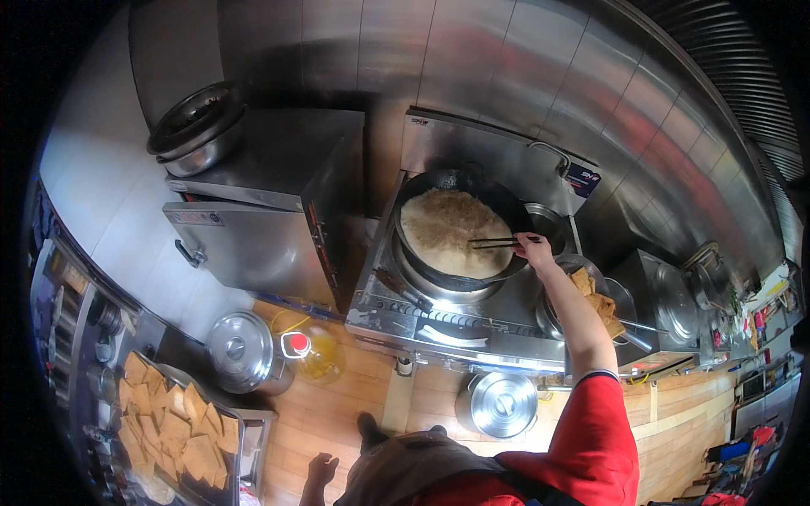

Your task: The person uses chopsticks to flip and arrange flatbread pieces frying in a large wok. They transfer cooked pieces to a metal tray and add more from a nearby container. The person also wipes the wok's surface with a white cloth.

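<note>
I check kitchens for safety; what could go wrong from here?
The right hand holds chopsticks over foamy liquid in the wok, so spatter might reach the bare forearm. The jug of yellow liquid stands on the floor, where it could be kicked over.

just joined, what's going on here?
The person's right hand holds dark chopsticks, tips over pale foam in a black wok on the stove. The left hand hangs low beside the body, with nothing visible in it. Flat golden-brown pieces are piled in a tray at lower left; more brown pieces sit right of the wok, partly hidden by the right forearm.
</note>
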A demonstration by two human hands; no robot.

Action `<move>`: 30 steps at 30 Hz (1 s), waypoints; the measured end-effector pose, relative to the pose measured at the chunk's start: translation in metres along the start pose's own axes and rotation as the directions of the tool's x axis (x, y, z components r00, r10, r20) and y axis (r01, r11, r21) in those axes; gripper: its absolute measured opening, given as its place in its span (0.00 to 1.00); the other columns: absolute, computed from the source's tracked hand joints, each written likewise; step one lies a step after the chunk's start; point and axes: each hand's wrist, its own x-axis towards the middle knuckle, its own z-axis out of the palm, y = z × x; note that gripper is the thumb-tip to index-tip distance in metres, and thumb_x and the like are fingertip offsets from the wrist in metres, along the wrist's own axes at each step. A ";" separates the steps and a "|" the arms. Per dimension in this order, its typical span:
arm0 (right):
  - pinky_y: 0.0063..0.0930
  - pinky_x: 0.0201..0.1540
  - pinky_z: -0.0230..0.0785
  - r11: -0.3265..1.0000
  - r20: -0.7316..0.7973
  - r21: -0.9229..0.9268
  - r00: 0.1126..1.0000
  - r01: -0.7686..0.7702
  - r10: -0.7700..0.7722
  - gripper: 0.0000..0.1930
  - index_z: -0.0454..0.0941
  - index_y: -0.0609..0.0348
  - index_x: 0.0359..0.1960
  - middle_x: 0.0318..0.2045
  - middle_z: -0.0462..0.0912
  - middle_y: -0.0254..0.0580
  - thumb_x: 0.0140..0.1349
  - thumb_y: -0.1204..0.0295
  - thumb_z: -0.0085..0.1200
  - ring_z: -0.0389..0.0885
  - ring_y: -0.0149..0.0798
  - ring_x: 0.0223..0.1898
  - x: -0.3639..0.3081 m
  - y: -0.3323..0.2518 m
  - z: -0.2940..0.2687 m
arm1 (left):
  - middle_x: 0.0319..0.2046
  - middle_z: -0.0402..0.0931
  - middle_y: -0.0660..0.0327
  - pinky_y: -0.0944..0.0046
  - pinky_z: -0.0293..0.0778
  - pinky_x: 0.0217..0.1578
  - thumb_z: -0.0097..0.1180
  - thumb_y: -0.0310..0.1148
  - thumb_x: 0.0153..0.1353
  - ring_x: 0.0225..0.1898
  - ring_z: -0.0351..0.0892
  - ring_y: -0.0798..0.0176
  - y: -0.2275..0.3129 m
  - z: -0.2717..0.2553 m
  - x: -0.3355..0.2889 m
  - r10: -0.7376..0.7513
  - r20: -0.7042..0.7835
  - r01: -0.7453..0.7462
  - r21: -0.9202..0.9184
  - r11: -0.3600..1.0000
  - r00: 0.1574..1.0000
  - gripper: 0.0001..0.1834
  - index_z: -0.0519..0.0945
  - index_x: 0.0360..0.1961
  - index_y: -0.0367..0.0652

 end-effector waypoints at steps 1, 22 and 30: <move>0.22 0.35 0.76 1.000 0.041 0.023 0.999 -0.003 0.002 0.12 0.79 0.64 0.43 0.35 0.83 0.41 0.66 0.68 0.51 0.83 0.33 0.31 -0.007 -0.009 0.000 | 0.38 0.81 0.48 0.56 0.74 0.48 0.61 0.45 0.53 0.44 0.80 0.51 0.002 0.000 0.000 0.014 -0.001 -0.014 -0.004 1.000 1.000 0.23 0.81 0.39 0.35; 0.20 0.30 0.71 0.951 -0.220 -0.255 0.947 0.177 -0.235 0.13 0.79 0.61 0.44 0.31 0.82 0.39 0.64 0.65 0.54 0.81 0.28 0.29 -0.018 -0.049 -0.060 | 0.38 0.81 0.49 0.57 0.75 0.45 0.62 0.45 0.53 0.42 0.80 0.50 0.009 0.005 0.018 0.041 -0.019 -0.041 0.012 0.999 0.999 0.21 0.81 0.38 0.36; 0.25 0.30 0.74 0.998 -0.245 0.055 0.969 0.030 -0.016 0.11 0.79 0.60 0.40 0.31 0.83 0.38 0.63 0.65 0.55 0.82 0.33 0.28 0.050 0.011 0.008 | 0.39 0.80 0.50 0.57 0.75 0.46 0.61 0.45 0.53 0.43 0.80 0.52 -0.001 0.003 -0.003 -0.076 -0.026 0.075 -0.041 0.996 0.997 0.22 0.81 0.39 0.36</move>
